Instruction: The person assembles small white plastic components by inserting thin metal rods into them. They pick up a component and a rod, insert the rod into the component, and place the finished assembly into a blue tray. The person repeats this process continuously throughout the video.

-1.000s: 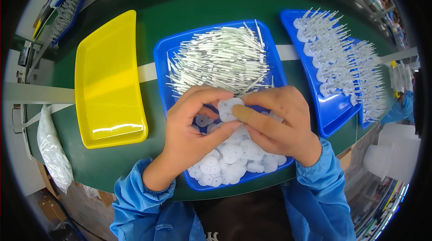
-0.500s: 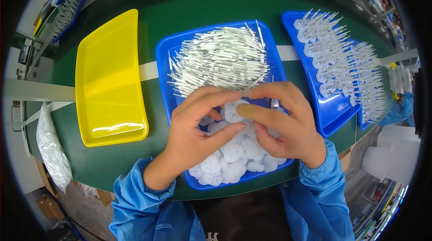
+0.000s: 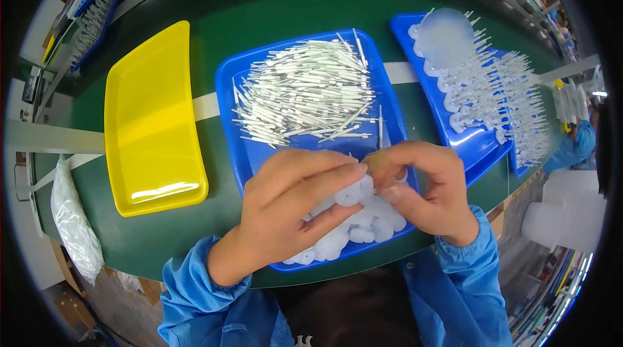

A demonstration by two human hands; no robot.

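Note:
Both hands are close together over the near half of a blue tray. My left hand is closed, with a translucent white plastic disc between its thumb and fingers. Close against the disc, the thumb and forefinger of my right hand are pinched together; what lies between them is hidden. Below the hands, more white discs are heaped in the tray. Thin white sticks with dark bands fill its far half, and a single stick lies along the right side.
An empty yellow tray stands at the left on the green table. Blue trays at the right hold rows of discs with upright sticks, partly covered by a blurred round patch. A clear plastic bag lies at the left edge.
Both hands have come nearer to me, away from the sticks. My left hand has turned over more, its fingers covering more of the disc. The whole view has shifted slightly.

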